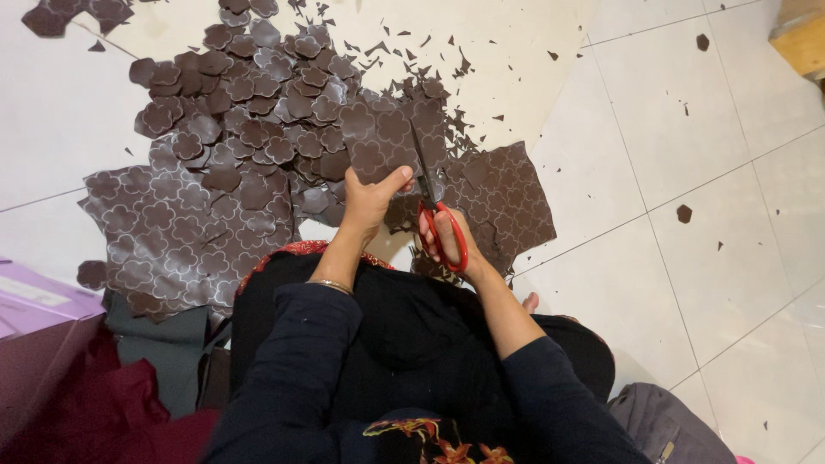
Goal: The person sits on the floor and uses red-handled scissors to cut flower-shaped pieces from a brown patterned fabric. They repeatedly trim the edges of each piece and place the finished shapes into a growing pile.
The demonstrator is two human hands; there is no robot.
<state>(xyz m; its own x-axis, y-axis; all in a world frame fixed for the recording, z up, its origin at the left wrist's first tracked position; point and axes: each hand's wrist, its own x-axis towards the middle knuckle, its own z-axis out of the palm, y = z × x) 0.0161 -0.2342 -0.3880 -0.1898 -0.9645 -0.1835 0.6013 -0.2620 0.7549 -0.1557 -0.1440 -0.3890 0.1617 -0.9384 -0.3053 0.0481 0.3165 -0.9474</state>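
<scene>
Brown patterned sheet [391,137], printed with pale flower outlines, pinched in the left hand [371,202] above the floor [687,129]; red-handled scissors [434,206] clenched in the right hand [451,241], blades on the sheet. Cut flower shapes [249,94] heaped left; purple box [39,301] at far left.

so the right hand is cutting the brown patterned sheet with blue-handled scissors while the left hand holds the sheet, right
Not quite: the scissors in the right hand have red handles, not blue, as the head view shows. The rest holds: the left hand holds the brown patterned sheet being cut.
</scene>
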